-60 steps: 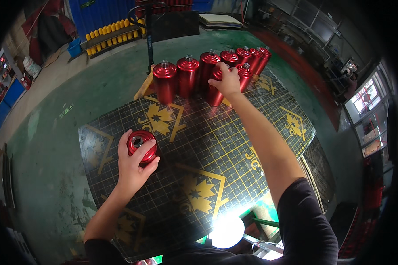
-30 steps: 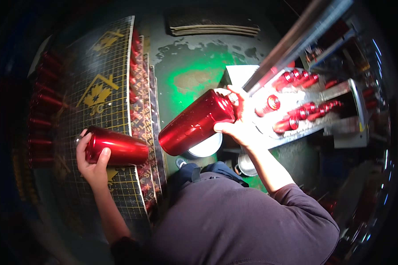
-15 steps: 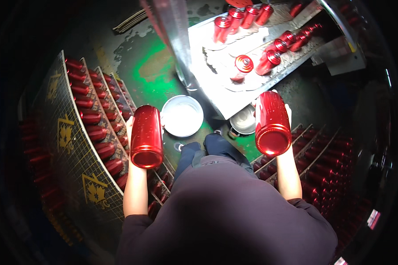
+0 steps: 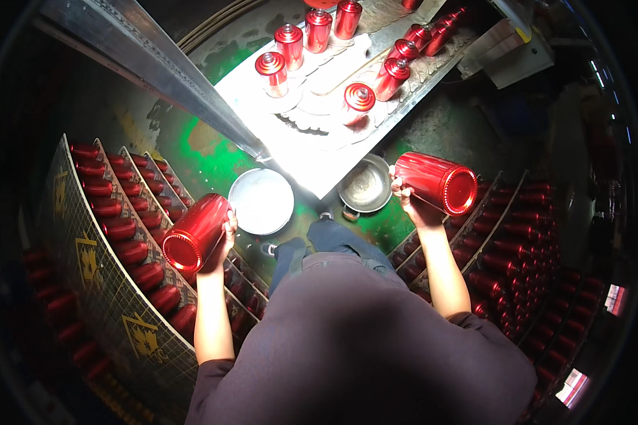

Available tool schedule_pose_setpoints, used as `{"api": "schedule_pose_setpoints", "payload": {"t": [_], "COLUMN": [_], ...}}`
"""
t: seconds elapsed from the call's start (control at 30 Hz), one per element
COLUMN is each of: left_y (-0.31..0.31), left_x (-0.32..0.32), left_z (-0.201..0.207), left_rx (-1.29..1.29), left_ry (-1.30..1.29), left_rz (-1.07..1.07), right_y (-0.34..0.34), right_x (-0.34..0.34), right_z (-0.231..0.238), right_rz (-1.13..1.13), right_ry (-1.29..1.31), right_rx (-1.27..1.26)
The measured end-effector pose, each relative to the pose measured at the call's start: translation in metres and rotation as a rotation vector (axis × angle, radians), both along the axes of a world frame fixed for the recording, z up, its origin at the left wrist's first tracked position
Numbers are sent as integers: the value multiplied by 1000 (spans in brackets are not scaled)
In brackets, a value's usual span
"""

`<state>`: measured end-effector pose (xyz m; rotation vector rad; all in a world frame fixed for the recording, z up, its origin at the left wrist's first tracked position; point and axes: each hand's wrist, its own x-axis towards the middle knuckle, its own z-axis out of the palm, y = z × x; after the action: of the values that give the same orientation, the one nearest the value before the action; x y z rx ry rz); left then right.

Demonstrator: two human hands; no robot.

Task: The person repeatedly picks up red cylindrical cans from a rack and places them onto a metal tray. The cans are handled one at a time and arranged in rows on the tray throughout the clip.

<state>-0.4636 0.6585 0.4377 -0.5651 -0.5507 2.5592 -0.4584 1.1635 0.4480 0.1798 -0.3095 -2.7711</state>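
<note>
I hold a glossy red bottle in each hand, both with their ribbed round bases toward me. My left hand (image 4: 227,237) is closed round the right side of one red bottle (image 4: 196,230), which slants with its base down to the left. On the other side, my right hand (image 4: 405,197) grips a second red bottle (image 4: 432,180) from its left and below; that base points to the right. Both bottles are in the air, and their necks are out of sight. Ahead, several similar bottles (image 4: 360,100) stand upright in two rows on a brightly lit conveyor table (image 4: 312,166).
Layered stacks of red bottles lie close by, with a printed divider sheet (image 4: 96,262) on the left stack and more bottles (image 4: 500,262) at right. A white bucket (image 4: 262,202) and metal pot (image 4: 366,185) sit on the green floor. A metal post (image 4: 163,71) rises at upper left.
My view has turned, so the conveyor table and post appear further left. Both held bottles have tilted from nearly upright in the picture: the left one's base swung left, the right one's swung right.
</note>
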Motion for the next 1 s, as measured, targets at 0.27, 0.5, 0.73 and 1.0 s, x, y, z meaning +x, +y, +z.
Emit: {"api": "schedule_pose_setpoints", "payload": {"t": [0.27,0.5,0.73,1.0], "left_y": [11,15,34,54], "left_x": [1,-2,-23,-25], "left_z": [-2,-17,20,36], "left_rx": [6,4,-600,-996], "left_ry": [-7,8,-97,77], "left_rz": [13,-80,-125,42], "right_y": [10,28,38,27], "right_x": [-22,-36,-58,-79], "right_z": [-4,-4,-5,51], "right_rz": [67,100,65,-367], "right_ry": [11,-54,19,-266], "right_rx": [-68,-122,112,911]}}
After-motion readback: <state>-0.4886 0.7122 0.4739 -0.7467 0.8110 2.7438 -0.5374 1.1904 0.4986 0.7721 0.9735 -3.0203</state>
